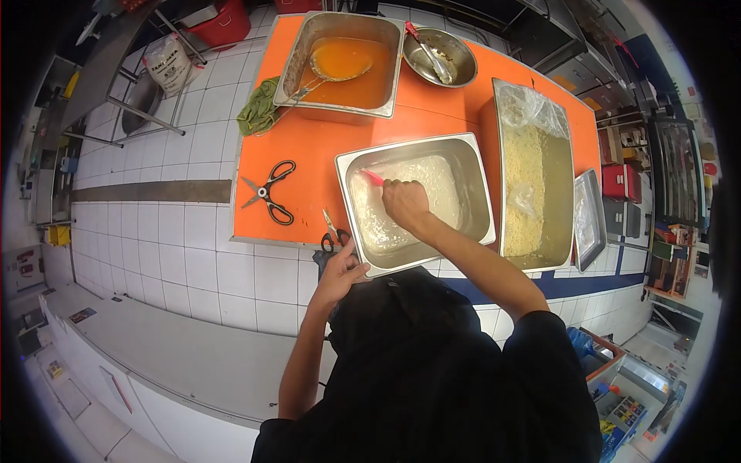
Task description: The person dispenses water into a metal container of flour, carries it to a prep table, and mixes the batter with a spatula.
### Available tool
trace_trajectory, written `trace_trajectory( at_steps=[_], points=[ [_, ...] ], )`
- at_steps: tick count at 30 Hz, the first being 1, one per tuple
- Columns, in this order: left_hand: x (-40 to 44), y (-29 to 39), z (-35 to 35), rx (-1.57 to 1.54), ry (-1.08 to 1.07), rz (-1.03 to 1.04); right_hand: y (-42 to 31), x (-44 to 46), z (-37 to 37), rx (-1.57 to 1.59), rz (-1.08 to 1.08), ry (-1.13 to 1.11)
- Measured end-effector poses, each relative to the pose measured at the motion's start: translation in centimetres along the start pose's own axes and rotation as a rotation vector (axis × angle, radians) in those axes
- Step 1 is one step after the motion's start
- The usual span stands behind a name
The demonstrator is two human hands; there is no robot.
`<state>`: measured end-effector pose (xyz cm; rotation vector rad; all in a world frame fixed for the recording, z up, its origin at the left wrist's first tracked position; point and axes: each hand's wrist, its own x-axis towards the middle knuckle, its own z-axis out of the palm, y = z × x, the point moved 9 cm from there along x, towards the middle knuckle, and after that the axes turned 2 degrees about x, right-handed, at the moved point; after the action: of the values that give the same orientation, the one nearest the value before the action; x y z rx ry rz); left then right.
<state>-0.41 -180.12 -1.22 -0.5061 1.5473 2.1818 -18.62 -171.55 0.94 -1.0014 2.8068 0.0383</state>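
A deep metal pan with pale, wet batter in it stands near the front edge of the orange table. My right hand is inside the pan, closed around a red utensil; only a short red part shows, so its kind is unclear. At the pan's near left corner, my left hand grips the rim. Just beyond that hand lies a pair of black-handled scissors, partly off to the pan's left side. Another pair of scissors rests open farther left on the table.
At the back left, a large pan contains orange liquid and a strainer, beside a green cloth. A round bowl with a red-handled utensil stands behind. On the right are a long pan of pale crumbs and a tray.
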Motion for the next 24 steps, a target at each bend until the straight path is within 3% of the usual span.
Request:
trace_trajectory(
  at_steps=[9,18,20,24],
  points=[
    [-0.1,0.1,0.1,-0.012,0.01,0.005,-2.4,-4.8,0.7,0.143,-0.098,0.006],
    [0.1,-0.9,-0.3,-0.033,0.026,0.011,2.8,-9.7,1.5,0.283,0.027,-0.212],
    [0.1,-0.7,-0.2,0.013,0.018,0.023,5.6,-9.3,-0.4,0.342,0.207,-0.215],
    [0.0,-0.8,-0.3,0.014,0.023,0.009,9.7,-7.4,0.7,0.493,0.357,-0.279]
  ],
)
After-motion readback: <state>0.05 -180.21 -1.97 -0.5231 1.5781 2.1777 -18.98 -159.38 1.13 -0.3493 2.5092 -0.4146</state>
